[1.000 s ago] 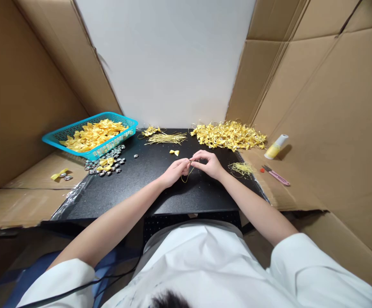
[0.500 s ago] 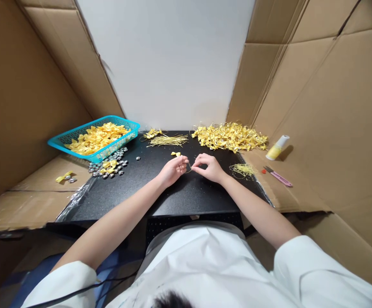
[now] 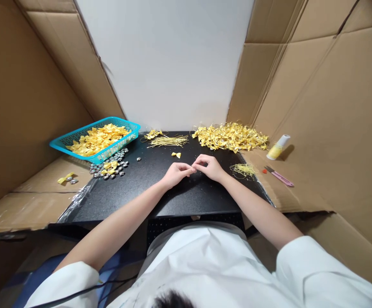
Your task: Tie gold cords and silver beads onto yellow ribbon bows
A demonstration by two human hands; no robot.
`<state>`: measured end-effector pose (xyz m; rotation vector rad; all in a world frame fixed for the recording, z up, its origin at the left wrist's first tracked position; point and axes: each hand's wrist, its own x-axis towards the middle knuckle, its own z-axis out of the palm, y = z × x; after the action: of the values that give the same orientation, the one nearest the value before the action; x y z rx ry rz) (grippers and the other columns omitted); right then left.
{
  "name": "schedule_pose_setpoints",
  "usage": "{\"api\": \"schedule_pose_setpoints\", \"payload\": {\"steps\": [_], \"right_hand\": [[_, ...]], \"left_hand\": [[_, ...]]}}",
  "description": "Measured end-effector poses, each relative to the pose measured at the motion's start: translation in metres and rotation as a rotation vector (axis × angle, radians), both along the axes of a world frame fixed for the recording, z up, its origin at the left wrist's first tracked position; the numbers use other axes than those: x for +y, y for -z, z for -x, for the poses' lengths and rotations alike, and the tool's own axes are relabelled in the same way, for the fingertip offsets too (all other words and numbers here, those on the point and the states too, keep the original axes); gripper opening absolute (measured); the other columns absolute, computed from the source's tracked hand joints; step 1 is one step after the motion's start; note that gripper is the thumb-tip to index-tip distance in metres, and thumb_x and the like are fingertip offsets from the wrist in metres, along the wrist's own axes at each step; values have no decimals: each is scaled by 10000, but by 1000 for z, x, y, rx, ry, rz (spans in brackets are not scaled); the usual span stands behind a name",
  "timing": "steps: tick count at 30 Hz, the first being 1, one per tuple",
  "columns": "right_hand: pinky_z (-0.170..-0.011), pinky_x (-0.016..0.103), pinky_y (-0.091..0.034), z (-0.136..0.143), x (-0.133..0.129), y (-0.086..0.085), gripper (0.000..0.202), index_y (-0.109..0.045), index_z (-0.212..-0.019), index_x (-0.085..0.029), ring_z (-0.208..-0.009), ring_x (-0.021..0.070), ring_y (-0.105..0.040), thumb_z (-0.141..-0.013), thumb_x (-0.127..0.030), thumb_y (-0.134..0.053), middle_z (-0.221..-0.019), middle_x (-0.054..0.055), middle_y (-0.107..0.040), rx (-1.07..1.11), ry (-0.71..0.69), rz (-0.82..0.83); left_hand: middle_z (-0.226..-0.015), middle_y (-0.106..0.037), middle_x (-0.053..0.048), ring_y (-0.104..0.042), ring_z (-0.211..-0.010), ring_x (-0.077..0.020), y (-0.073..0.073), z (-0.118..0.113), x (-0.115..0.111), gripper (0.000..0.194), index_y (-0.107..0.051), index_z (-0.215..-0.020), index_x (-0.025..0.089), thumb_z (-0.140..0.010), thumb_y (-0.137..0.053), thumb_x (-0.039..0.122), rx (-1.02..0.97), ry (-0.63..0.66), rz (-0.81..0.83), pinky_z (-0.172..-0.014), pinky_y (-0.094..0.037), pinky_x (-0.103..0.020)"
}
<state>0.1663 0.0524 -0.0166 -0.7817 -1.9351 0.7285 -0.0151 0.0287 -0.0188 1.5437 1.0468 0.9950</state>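
Observation:
Over the black tabletop (image 3: 124,196), my left hand (image 3: 177,173) and my right hand (image 3: 210,167) meet with their fingertips pinched together. Between them is a thin yellow cord, almost wholly hidden by the fingers now. A single yellow ribbon bow (image 3: 176,155) lies on the table just beyond my left hand. To the right of my right hand sits a small tangle of cut yellow cord ends (image 3: 243,170). Straight yellow cords (image 3: 168,140) lie in a bundle farther back.
At left stands a turquoise basket (image 3: 55,144) of yellow bows, with silver beads (image 3: 120,167) before it. A heap of corded bows (image 3: 230,136) lies at back right. Pink-handled snips (image 3: 280,176) and a white-and-yellow spool (image 3: 278,147) rest on cardboard. Cardboard walls enclose both sides.
My left hand has moved right and turned, closing the gap to my right hand's fingertips. The cord visible between them before is now hidden. The bow beyond has stayed on the table.

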Motion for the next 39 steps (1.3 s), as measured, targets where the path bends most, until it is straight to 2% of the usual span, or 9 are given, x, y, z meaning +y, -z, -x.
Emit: {"api": "schedule_pose_setpoints", "payload": {"steps": [4, 7, 15, 20, 26, 33, 39], "right_hand": [[-587, 249, -419, -3, 6, 2, 261, -666, -894, -171, -626, 106, -508, -741, -380, -705, -798, 10, -655, -46, -95, 187], [-602, 244, -420, -5, 7, 4, 264, -640, -844, -165, -646, 106, -512, -704, -370, -730, -799, 5, -650, -60, -139, 214], [-687, 274, -429, -2, 3, 5, 163, -644, -703, -167, -690, 124, -543, -751, -310, -704, -749, 6, -647, -69, -46, 73], [-710, 293, -438, -1, -1, 3, 133, -626, -679, -181, -708, 141, -541, -775, -242, -696, -751, 16, -647, -103, -51, -87], [-743, 316, -393, -1, -5, -1, 142, -603, -696, -195, -718, 150, -532, -793, -225, -703, -785, 14, -649, -214, 11, -253], [-775, 320, -350, -1, -9, -4, 119, -583, -761, -198, -756, 154, -548, -869, -241, -610, -837, 17, -632, -235, 56, -252], [-785, 319, -361, 2, -9, -3, 111, -588, -766, -199, -749, 153, -550, -869, -240, -596, -840, 17, -627, -204, 65, -223]], "left_hand": [[-606, -613, -3, -497, -583, -100, 0, -1, 0, 306, -668, -670, 148, -674, -735, 446, -87, 3, -50, -611, -393, -234], [-589, -577, 14, -494, -579, -99, 0, -1, 0, 282, -626, -663, 155, -685, -726, 418, -118, 8, -51, -614, -396, -232], [-576, -554, 23, -479, -576, -97, 0, -4, 0, 189, -602, -667, 158, -727, -621, 336, -95, -26, -66, -612, -387, -225], [-569, -546, 23, -473, -575, -102, 2, -6, 0, 146, -573, -600, 163, -691, -552, 276, -111, -71, -47, -597, -377, -228], [-665, -572, 5, -433, -580, -92, 3, -7, 1, 147, -557, -531, 156, -647, -523, 239, -135, -99, -53, -584, -360, -232], [-695, -546, -8, -409, -616, -104, 1, -6, 1, 176, -514, -469, 158, -626, -497, 236, -148, -37, -39, -576, -335, -239], [-719, -514, -10, -398, -636, -111, 0, -6, 1, 225, -465, -459, 160, -659, -502, 258, -146, 38, -59, -577, -316, -246]]}}
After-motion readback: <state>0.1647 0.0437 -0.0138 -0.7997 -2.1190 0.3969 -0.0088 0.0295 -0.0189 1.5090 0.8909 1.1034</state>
